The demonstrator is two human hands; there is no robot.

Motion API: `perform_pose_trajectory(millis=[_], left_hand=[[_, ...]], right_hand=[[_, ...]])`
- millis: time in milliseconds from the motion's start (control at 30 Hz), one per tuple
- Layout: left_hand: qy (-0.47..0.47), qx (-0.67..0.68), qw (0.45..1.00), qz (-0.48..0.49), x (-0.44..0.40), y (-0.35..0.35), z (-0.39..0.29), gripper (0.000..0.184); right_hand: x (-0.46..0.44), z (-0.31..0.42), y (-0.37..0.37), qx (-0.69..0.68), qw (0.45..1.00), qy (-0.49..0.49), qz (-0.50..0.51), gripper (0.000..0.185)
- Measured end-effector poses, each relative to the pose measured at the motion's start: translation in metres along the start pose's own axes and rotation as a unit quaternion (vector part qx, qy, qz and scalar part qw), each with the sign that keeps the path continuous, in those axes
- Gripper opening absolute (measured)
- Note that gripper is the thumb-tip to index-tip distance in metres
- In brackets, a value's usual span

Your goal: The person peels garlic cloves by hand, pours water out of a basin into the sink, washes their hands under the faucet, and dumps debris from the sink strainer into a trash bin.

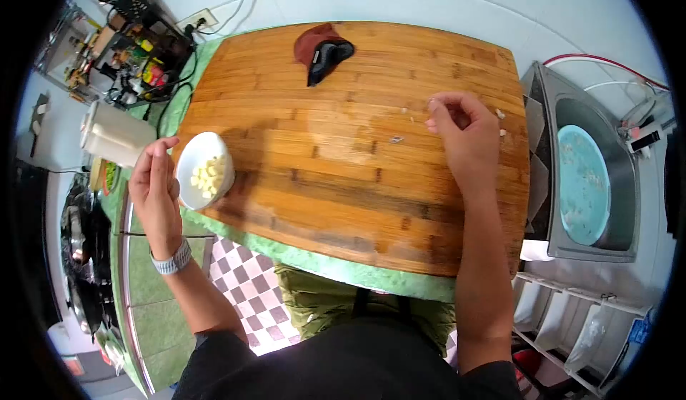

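A white bowl (187, 161) holding several pale, peeled pieces (209, 177), perhaps garlic cloves, stands at the left edge of a wooden board (343, 207). Just left of the bowl is my left hand (156, 198), fingers partly stretched and nothing seen in them. My right hand (471, 139) hovers over the right side of the board with its fingers curled and the thumb close to the index finger. Anything between those fingertips is hidden or too small to name. Small skin scraps (396, 140) lie on the board near it.
A dark red and black cloth item (323, 51) lies at the back of the board. To the right, a light blue basin (584, 185) sits in a metal sink (625, 218). A white container (118, 137) and a crowded rack (132, 57) stand to the left.
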State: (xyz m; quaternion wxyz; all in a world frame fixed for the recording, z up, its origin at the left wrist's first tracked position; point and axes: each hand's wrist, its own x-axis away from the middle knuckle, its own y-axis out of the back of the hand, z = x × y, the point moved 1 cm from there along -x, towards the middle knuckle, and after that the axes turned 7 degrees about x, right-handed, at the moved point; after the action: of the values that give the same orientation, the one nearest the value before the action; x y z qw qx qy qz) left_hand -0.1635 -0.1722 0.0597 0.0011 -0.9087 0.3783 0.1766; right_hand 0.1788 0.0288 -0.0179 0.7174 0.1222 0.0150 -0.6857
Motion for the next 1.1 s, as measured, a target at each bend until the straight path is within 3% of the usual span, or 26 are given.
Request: perform_pose_trajectory(millis=[33, 100, 300, 400, 433, 533, 633, 767, 1100], left_hand=[[0.002, 0.039, 0.999, 0.014, 0.006, -0.012, -0.004, 0.026], [0.040, 0.053, 0.997, 0.026, 0.021, -0.041, -0.003, 0.022], [0.161, 0.102, 0.960, 0.204, 0.043, -0.116, 0.015, 0.018], [0.194, 0.090, 0.945, 0.247, 0.046, -0.133, 0.015, 0.020], [0.301, 0.080, 0.916, 0.253, 0.044, -0.131, 0.010, 0.021], [0.312, 0.103, 0.906, 0.267, 0.035, -0.133, 0.006, 0.022], [0.342, 0.135, 0.893, 0.261, 0.024, -0.133, -0.003, 0.023], [0.462, 0.118, 0.842, 0.251, 0.009, -0.128, -0.016, 0.023], [0.435, 0.113, 0.845, 0.289, -0.011, -0.128, -0.018, 0.027]], right_hand=[[0.000, -0.002, 0.004, 0.009, 1.000, -0.002, -0.002, 0.011], [0.000, -0.003, 0.008, 0.182, 0.982, 0.010, 0.053, 0.012], [-0.001, 0.006, -0.004, 0.263, 0.947, 0.071, 0.171, 0.012], [-0.002, 0.006, -0.016, 0.300, 0.924, 0.070, 0.225, 0.012], [-0.004, 0.009, -0.018, 0.303, 0.923, 0.064, 0.228, 0.012], [-0.005, 0.009, -0.020, 0.383, 0.881, 0.060, 0.272, 0.011], [-0.013, 0.024, -0.014, 0.353, 0.907, -0.002, 0.231, 0.010], [-0.024, 0.028, -0.008, 0.342, 0.928, -0.030, 0.145, 0.010], [-0.031, 0.024, -0.033, 0.452, 0.871, -0.047, 0.189, 0.010]])
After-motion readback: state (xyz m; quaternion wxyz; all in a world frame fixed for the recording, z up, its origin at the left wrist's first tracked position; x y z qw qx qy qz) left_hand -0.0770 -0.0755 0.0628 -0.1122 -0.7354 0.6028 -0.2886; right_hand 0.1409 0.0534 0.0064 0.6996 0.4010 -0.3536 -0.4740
